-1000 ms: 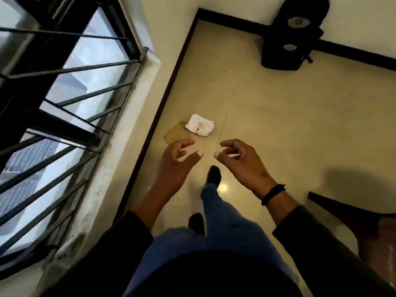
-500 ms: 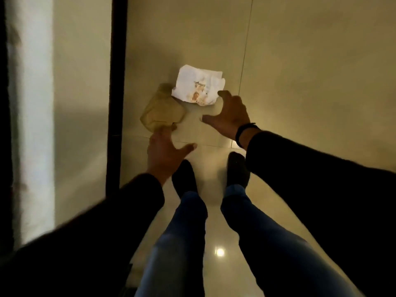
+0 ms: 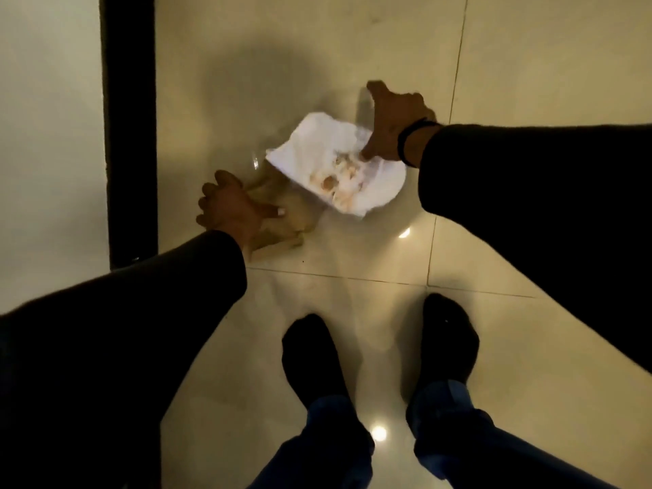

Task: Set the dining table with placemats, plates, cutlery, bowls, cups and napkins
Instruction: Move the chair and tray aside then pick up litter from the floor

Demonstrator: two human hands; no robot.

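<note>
Two napkins lie on the glossy tile floor in front of my feet. The white napkin (image 3: 328, 160) carries an orange print and sits tilted, its right edge under my right hand (image 3: 395, 118). That hand's thumb presses on top of it while the fingers reach past its far edge, pinching it. The tan napkin (image 3: 285, 220) is crumpled just left of and partly beneath the white one. My left hand (image 3: 229, 206) covers its left part, thumb laid across the cloth and fingers curled at its edge, gripping it.
A black skirting strip (image 3: 128, 135) and a pale wall (image 3: 49, 135) run along the left. My feet in black socks (image 3: 310, 354) (image 3: 448, 340) stand on the beige tiles (image 3: 529, 241) just behind the napkins.
I have bent down from standing near the window. Both hands dropped from mid-air to the floor; the left has reached the tan napkin and the right the white one, which has shifted.
</note>
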